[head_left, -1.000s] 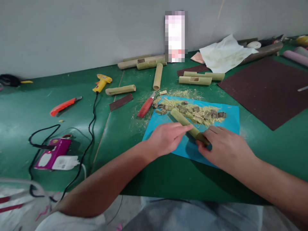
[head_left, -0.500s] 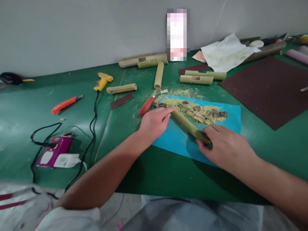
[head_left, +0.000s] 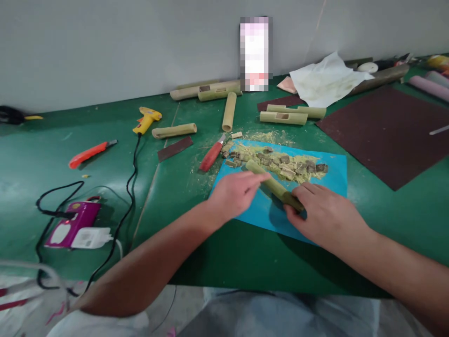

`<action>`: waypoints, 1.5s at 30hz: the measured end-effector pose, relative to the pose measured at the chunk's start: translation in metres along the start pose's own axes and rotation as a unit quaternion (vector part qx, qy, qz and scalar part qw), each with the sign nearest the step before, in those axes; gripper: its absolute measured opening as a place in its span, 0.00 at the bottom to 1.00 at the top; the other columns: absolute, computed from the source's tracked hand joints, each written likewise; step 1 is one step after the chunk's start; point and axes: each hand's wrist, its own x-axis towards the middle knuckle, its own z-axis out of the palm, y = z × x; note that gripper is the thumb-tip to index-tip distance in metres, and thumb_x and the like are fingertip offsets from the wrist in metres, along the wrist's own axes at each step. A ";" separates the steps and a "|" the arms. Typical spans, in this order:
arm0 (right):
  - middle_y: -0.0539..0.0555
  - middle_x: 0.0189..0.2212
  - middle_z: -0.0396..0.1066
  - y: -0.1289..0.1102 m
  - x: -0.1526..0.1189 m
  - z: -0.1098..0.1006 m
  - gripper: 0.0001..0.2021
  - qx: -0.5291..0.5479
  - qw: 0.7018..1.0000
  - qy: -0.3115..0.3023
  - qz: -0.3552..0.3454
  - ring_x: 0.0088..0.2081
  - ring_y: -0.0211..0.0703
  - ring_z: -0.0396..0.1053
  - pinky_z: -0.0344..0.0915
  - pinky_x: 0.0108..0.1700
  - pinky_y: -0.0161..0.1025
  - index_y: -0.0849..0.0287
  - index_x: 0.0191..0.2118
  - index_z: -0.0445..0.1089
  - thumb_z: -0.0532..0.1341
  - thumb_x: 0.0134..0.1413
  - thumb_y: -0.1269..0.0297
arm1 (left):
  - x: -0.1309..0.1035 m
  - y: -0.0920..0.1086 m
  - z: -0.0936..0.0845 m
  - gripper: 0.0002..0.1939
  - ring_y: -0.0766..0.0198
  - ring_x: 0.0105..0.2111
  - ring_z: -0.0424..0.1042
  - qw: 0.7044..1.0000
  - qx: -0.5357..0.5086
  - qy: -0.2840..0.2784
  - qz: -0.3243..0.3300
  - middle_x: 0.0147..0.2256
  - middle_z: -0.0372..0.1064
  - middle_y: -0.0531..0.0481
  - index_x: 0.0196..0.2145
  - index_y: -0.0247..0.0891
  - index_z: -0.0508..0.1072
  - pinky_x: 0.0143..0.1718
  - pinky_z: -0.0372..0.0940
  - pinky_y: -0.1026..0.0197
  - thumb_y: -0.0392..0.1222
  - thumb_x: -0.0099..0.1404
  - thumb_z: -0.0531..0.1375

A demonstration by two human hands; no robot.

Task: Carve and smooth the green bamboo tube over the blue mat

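My right hand is closed around the near end of a short green bamboo tube, which slants over a blue sheet. My left hand holds nothing; its index finger is stretched out across the tube's middle, while the other fingers curl loosely below. Behind the tube, bamboo shavings and dark chips lie heaped on the sheet. A red-handled knife rests on the green table left of the heap, with a small bamboo piece by its blade.
Cut bamboo tubes lie farther back. At left are a yellow glue gun, an orange utility knife and a purple power strip with black cords. Brown sandpaper and a white cloth are at right; a blurred-out phone leans on the wall.
My left index finger has slid from the tube's far end back toward its middle, uncovering that end. My right hand keeps its grip. The view has shifted slightly.
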 end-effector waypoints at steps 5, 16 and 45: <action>0.55 0.29 0.74 0.001 -0.001 0.001 0.06 0.008 1.000 0.009 -0.009 0.32 0.46 0.72 0.59 0.30 0.41 0.57 0.32 0.70 0.61 0.61 0.64 | -0.001 -0.003 0.000 0.17 0.61 0.37 0.80 0.999 0.016 0.048 -0.013 0.38 0.81 0.45 0.57 0.35 0.80 0.41 0.75 0.62 0.35 0.76 0.56; 0.54 0.28 0.72 0.002 0.000 0.002 0.07 0.003 1.000 0.007 -0.005 0.31 0.46 0.72 0.57 0.29 0.41 0.56 0.32 0.69 0.60 0.61 0.64 | 0.001 -0.008 0.002 0.17 0.61 0.35 0.80 0.999 -0.012 0.025 0.024 0.35 0.80 0.46 0.57 0.34 0.79 0.38 0.75 0.61 0.35 0.76 0.56; 0.54 0.28 0.73 0.002 -0.001 0.002 0.08 0.009 1.000 0.006 0.001 0.30 0.44 0.71 0.57 0.29 0.40 0.55 0.30 0.68 0.60 0.61 0.62 | -0.002 -0.007 0.004 0.17 0.64 0.33 0.78 0.997 0.014 0.072 -0.008 0.36 0.81 0.46 0.55 0.36 0.81 0.37 0.73 0.64 0.35 0.75 0.56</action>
